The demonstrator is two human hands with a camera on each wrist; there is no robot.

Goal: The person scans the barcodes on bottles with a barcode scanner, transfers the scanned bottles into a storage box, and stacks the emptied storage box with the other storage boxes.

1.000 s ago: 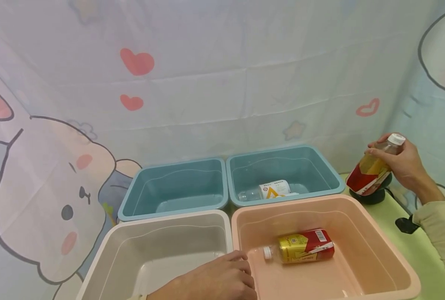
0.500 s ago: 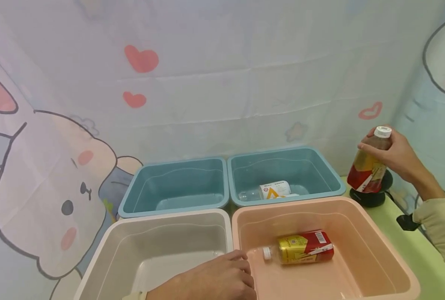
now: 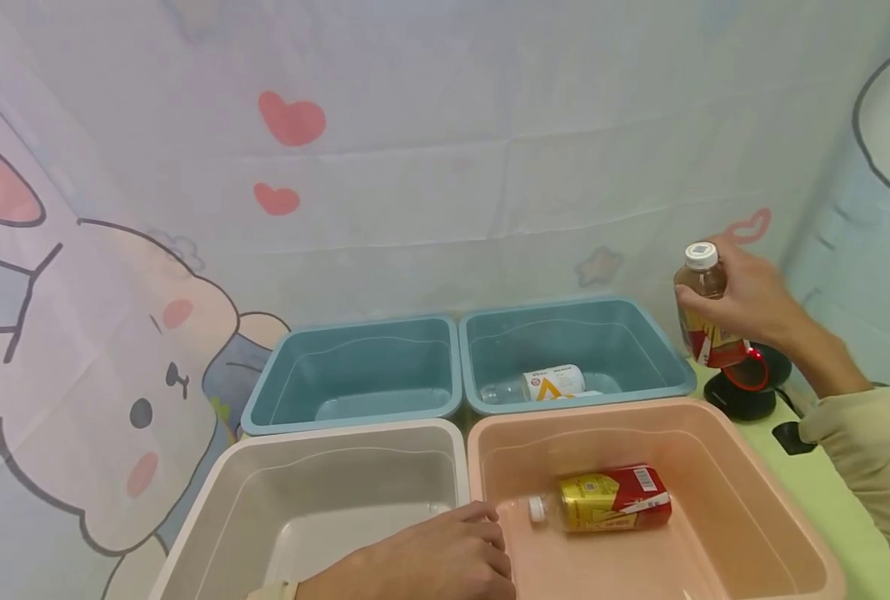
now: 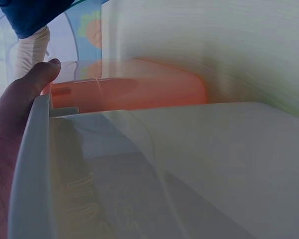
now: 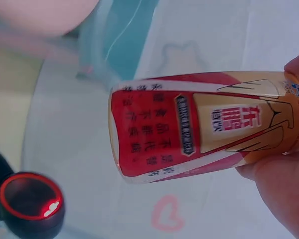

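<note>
Right hand gripping bottle, upright

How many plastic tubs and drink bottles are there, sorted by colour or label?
Teal plastic tubs: 2
White plastic tub: 1
Pink plastic tub: 1
Red-and-gold labelled bottles: 2
White-labelled clear bottle: 1
Total: 7

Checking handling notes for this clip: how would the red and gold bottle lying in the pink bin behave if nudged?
The bottle lies on its side, so it would probably roll. It looks like light plastic, likely easy to shift on the pink bin's smooth floor.
</note>
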